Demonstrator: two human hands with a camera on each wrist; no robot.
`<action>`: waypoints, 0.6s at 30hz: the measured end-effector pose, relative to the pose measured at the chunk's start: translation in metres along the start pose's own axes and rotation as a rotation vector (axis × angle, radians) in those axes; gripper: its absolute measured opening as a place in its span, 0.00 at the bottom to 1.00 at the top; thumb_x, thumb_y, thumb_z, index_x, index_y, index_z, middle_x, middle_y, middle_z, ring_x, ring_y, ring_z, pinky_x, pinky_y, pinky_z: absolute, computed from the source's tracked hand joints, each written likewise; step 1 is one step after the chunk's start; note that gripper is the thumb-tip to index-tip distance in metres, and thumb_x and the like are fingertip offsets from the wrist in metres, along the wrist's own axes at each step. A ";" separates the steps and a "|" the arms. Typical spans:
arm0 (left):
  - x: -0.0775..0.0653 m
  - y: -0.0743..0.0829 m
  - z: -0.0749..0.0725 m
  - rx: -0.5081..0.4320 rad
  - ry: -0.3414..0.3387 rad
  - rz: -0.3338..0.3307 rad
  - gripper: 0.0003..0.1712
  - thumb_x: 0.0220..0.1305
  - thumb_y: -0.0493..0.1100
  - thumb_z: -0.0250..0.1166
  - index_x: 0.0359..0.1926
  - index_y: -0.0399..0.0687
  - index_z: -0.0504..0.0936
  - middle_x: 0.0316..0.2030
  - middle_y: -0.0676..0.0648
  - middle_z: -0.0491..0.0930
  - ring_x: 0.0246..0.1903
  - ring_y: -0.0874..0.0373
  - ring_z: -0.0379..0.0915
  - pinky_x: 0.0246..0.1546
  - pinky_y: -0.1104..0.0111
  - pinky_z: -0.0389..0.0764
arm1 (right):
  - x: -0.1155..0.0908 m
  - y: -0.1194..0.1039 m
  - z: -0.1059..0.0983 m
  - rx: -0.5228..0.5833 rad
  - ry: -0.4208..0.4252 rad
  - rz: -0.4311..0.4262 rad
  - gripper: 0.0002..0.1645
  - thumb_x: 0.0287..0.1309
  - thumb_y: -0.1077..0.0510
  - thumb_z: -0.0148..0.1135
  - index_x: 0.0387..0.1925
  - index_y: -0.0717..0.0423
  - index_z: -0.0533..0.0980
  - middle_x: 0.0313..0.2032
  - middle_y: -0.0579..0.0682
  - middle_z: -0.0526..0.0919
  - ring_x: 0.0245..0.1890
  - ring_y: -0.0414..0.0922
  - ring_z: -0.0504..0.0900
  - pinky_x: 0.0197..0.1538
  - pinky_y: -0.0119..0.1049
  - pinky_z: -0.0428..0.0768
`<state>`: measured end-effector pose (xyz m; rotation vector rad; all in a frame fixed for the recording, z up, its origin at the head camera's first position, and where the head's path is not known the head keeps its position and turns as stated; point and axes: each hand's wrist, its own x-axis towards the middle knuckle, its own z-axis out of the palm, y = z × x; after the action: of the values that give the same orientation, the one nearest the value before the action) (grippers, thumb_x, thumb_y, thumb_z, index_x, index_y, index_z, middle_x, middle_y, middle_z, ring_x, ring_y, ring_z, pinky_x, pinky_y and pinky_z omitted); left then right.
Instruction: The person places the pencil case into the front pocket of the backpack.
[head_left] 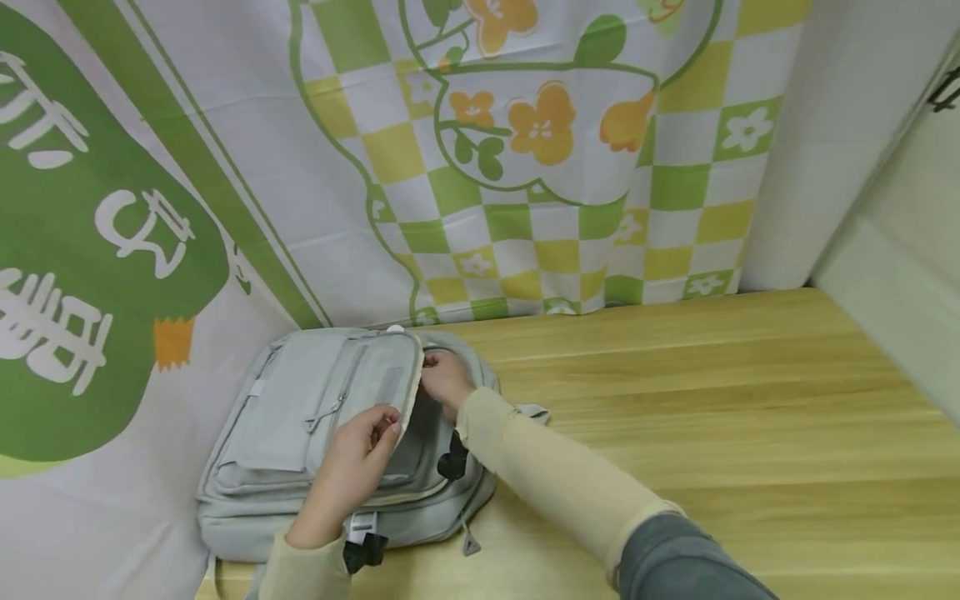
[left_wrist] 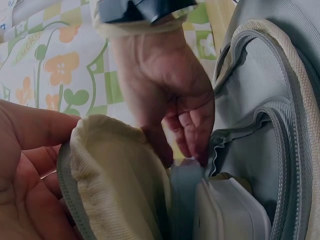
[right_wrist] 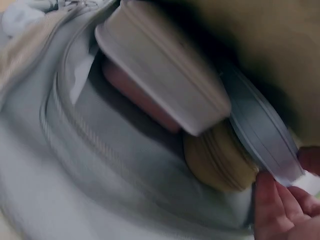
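Observation:
A grey backpack (head_left: 277, 425) lies on the table with its front compartment unzipped. My left hand (head_left: 351, 467) pinches the cream-edged rim of the lifted front panel (head_left: 386, 375), holding it away from the rest of the bag. Inside the opening, my right hand (head_left: 446, 382) pinches the end of a slim blue-grey case (right_wrist: 260, 125) between thumb and fingers. Beside that case sit a pale box-shaped case (right_wrist: 165, 75) and a rounded mustard pouch (right_wrist: 217, 157). Something pink (right_wrist: 137, 97) shows partly beneath the pale case. The lower part of the blue-grey case is hidden in the left wrist view.
The wooden table (head_left: 712, 417) extends to the right of the bag. A printed cloth (head_left: 525, 242) hangs behind it, and another white and green sheet (head_left: 172, 467) hangs at the left. Black buckles (head_left: 365, 552) and a zipper pull (head_left: 470, 543) dangle at the bag's near side.

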<state>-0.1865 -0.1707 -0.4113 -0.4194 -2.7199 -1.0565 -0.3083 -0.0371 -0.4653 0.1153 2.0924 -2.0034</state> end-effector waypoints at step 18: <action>0.005 0.001 -0.006 -0.012 -0.028 -0.107 0.02 0.69 0.32 0.62 0.37 0.40 0.81 0.27 0.50 0.78 0.27 0.60 0.71 0.31 0.66 0.75 | -0.013 0.003 -0.152 -0.068 -0.372 0.110 0.29 0.79 0.61 0.48 0.72 0.74 0.61 0.66 0.72 0.70 0.64 0.63 0.75 0.64 0.50 0.75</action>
<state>-0.1907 -0.1736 -0.4047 -0.2957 -2.7898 -1.1026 -0.3127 0.1157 -0.4611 -0.1416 1.8711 -1.7326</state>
